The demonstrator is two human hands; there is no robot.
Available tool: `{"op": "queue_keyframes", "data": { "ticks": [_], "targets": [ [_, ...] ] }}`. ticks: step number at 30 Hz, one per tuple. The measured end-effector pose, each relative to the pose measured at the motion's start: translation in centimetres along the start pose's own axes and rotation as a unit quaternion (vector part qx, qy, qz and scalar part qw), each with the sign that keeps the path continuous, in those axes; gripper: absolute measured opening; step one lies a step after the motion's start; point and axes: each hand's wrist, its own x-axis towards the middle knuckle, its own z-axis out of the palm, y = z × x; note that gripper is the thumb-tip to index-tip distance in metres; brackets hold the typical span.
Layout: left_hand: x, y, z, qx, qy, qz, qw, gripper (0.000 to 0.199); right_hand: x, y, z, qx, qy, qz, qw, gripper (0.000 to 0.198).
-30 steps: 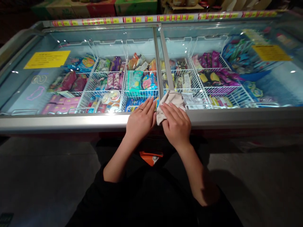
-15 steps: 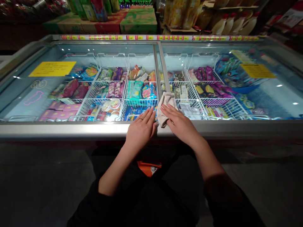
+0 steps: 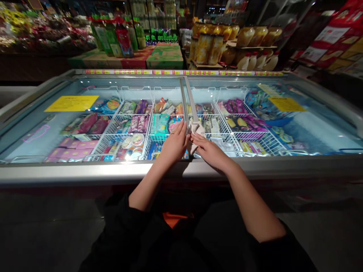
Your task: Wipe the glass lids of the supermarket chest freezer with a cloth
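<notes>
A beige cloth (image 3: 197, 129) lies bunched on the metal frame strip (image 3: 191, 99) between the two glass lids of a chest freezer. My right hand (image 3: 211, 152) is on the cloth, its fingers gripping and pressing the near part. Just to the left, my left hand (image 3: 173, 145) rests with fingers stretched out along the edge of the left glass lid (image 3: 167, 84); nothing shows in it. Its fingertips come close to the cloth, and whether they touch it I cannot tell. Under the glass, white wire baskets (image 3: 126, 130) hold bagged and boxed frozen goods.
The silver front rim (image 3: 79, 173) of the freezer runs across before me. Yellow notices, one on the left lid (image 3: 71, 103) and one on the right (image 3: 287, 104), lie flat. Behind stand bottles (image 3: 123, 39), cartons (image 3: 166, 56) and glass jars (image 3: 206, 49). Price labels (image 3: 195, 73) line the back edge.
My view has tilted up, showing more of the shelves behind. Both hands have slid farther along the middle frame, away from me, and the cloth has moved and bunched up under my right hand.
</notes>
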Motion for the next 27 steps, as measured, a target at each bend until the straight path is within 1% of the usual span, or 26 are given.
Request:
{"op": "queue_keyframes", "data": {
  "ticks": [3, 5, 7, 9, 11, 13, 15, 17, 19, 20, 22, 25, 27],
  "targets": [
    [1.1, -0.7, 0.1, 0.011, -0.016, 0.007, 1.000, 0.055, -1.9, 0.9, -0.5, 0.056, -0.033, -0.017, 0.998, 0.057],
    [1.4, -1.0, 0.5, 0.028, -0.020, 0.019, 0.999, 0.054, -1.8, 1.4, -0.5, 0.077, -0.027, -0.013, 0.997, 0.057],
    [1.4, -1.0, 1.0, 0.045, -0.020, 0.026, 0.998, 0.053, -0.1, 2.0, -0.2, 0.073, -0.002, 0.002, 0.997, 0.057],
    [1.2, -1.2, 1.5, 0.059, -0.016, 0.027, 0.998, 0.052, 2.6, 2.6, 0.2, 0.052, 0.027, 0.014, 0.998, 0.060],
    [1.0, -1.4, 1.5, 0.068, -0.018, 0.023, 0.997, 0.052, 5.1, 3.0, 0.5, 0.034, 0.034, 0.016, 0.999, 0.062],
    [0.8, -1.7, 1.3, 0.070, -0.027, 0.025, 0.997, 0.054, 6.0, 3.4, 0.4, 0.029, 0.031, 0.004, 0.999, 0.062],
    [0.6, -2.0, 1.1, 0.070, -0.038, 0.032, 0.996, 0.054, 5.1, 3.5, 0.0, 0.031, 0.015, -0.018, 0.999, 0.061],
    [0.5, -2.0, 1.1, 0.071, -0.038, 0.037, 0.996, 0.053, 3.2, 3.6, -0.6, 0.035, -0.011, -0.036, 0.999, 0.060],
    [0.4, -1.9, 1.2, 0.075, -0.033, 0.039, 0.996, 0.053, 1.7, 3.8, -1.0, 0.042, -0.028, -0.043, 0.998, 0.061],
    [0.4, -1.8, 1.3, 0.078, -0.030, 0.038, 0.996, 0.053, 1.6, 4.0, -1.1, 0.044, -0.029, -0.042, 0.998, 0.060],
    [0.4, -1.7, 1.5, 0.084, -0.026, 0.035, 0.996, 0.053, 3.0, 4.3, -0.9, 0.040, -0.013, -0.031, 0.999, 0.058],
    [0.4, -1.7, 1.5, 0.089, -0.026, 0.031, 0.995, 0.053, 7.7, 4.9, 0.0, 0.000, 0.048, 0.003, 0.999, 0.059],
    [0.4, -1.7, 1.3, 0.091, -0.030, 0.031, 0.995, 0.053, 10.4, 5.0, 0.3, -0.025, 0.055, 0.019, 0.998, 0.061]
  ]
}}
